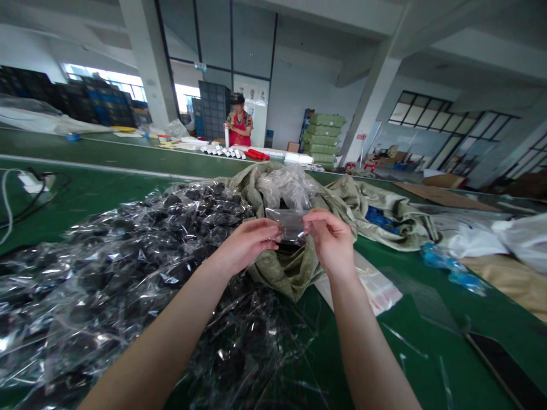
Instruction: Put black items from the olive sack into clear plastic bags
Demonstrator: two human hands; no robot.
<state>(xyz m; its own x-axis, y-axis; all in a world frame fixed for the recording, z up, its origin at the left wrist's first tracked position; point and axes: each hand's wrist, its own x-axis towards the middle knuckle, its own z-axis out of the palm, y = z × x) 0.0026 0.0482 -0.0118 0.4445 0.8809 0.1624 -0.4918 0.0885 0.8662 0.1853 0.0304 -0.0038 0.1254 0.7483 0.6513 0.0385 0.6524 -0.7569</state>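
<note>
Between my two hands a small clear plastic bag point(291, 223) is stretched above an opened olive woven sack point(294, 273). My left hand point(250, 242) pinches the bag's left edge with thumb and fingers. On the other side my right hand point(329, 233) grips the right edge, its fingers curled in. Whether anything lies inside the bag I cannot make out. To the left spreads a big heap of dark items in clear wrappers point(158, 245). Crumpled clear plastic point(286, 185) sits in the sack's mouth behind my hands.
A phone point(508, 364) lies at the right on the green table point(311, 353). Flat plastic bags point(376, 285) rest beside my right forearm. Another sack point(384, 213) holds blue pieces. A power strip point(36, 182) with cables is at left. Across the table stands a person point(240, 126) in a red apron.
</note>
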